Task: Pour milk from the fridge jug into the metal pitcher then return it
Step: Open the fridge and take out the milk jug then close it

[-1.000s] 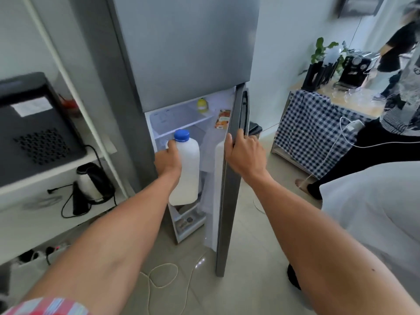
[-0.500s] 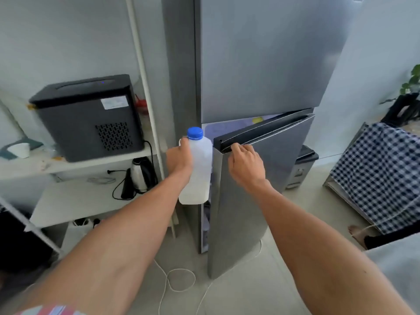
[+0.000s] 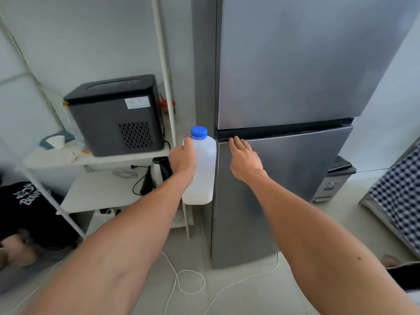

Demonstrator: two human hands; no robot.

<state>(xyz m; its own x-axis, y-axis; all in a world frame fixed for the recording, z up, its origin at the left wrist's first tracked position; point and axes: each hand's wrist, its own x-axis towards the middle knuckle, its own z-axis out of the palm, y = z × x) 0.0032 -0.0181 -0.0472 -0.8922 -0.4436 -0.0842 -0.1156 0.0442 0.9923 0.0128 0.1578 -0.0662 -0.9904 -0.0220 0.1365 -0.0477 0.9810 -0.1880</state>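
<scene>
Now that the lower fridge door (image 3: 284, 178) has swung shut under the right hand's (image 3: 244, 159) straightened fingers, the left hand (image 3: 183, 159) grips the blue-capped milk jug (image 3: 203, 171) at nine o'clock of it, ready for carrying to the pitcher

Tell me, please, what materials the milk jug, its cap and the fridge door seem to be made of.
Milk jug: probably translucent whitish plastic, matte; milk level shows faintly through.
Cap: glossy blue plastic, apparently ribbed.
Fridge door: looks like brushed grey metal or metal-look coating, showing soft streaky reflections.
</scene>
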